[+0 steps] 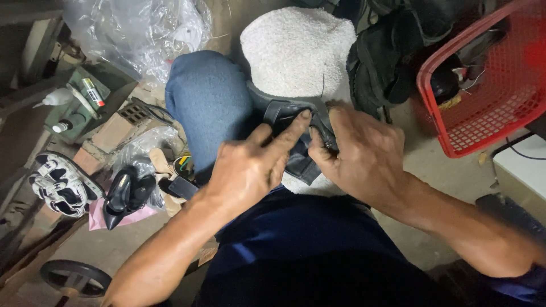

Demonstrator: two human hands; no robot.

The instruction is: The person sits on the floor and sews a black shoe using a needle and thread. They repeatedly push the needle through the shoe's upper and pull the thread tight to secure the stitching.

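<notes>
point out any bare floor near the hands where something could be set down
Bare concrete floor lies between the red basket and the right hand. Another free patch sits below the black heels, beside the left hand. The left side, with sandals, bricks and plastic, is crowded.

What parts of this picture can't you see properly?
- Head view: the dark leather piece is mostly covered by the left hand and right hand, so its full shape is hidden.
- The right hand's fingertips curl under it, out of sight.
- The red basket is cut off by the right edge; what lies in it is too dark to tell.
- The black wheel runs off the bottom edge.
- The dark pile is too shadowed to tell.
</notes>
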